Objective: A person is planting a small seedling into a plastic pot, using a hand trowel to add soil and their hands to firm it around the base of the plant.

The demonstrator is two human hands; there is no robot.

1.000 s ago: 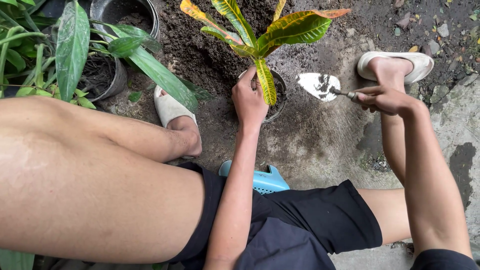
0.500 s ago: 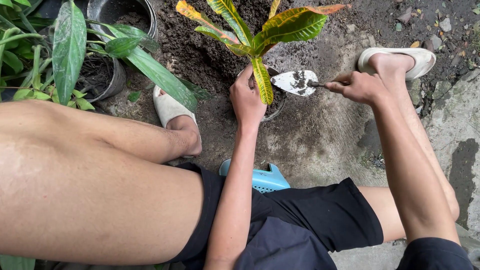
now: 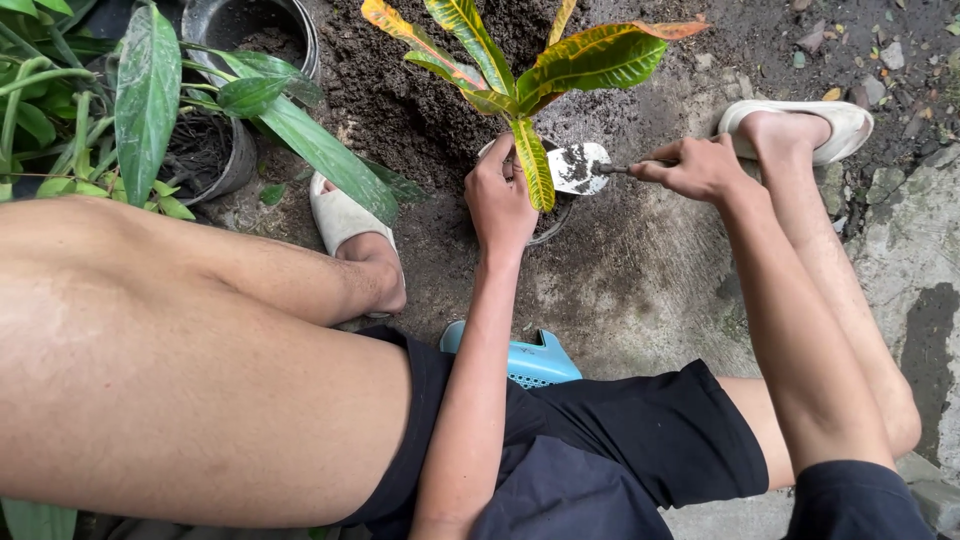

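At the soil heap's near edge stands one small pot (image 3: 548, 215); left hand (image 3: 497, 200) grips its rim beside one croton (image 3: 520, 70). Right hand (image 3: 695, 165) holds one trowel (image 3: 580, 167) over the pot. Bare ground (image 3: 640, 270) lies open between two sandals (image 3: 340, 215).

Croton in a small pot, with a trowel blade over the soil

The croton (image 3: 520, 75) stands upright in a small dark pot (image 3: 553, 215) on the bare, soil-dusted ground, just in front of a heap of dark earth; its long leaves are green streaked with yellow and orange, and one striped leaf hangs down over the near rim. The left hand (image 3: 498, 200) wraps the pot's left side at the plant's base. The trowel (image 3: 580, 167) — a pale metal blade smeared with soil — lies nearly level over the pot's right rim, its tip seemingly at the stem, though the hanging leaf hides the contact. The right hand (image 3: 700, 168) grips its thin handle.
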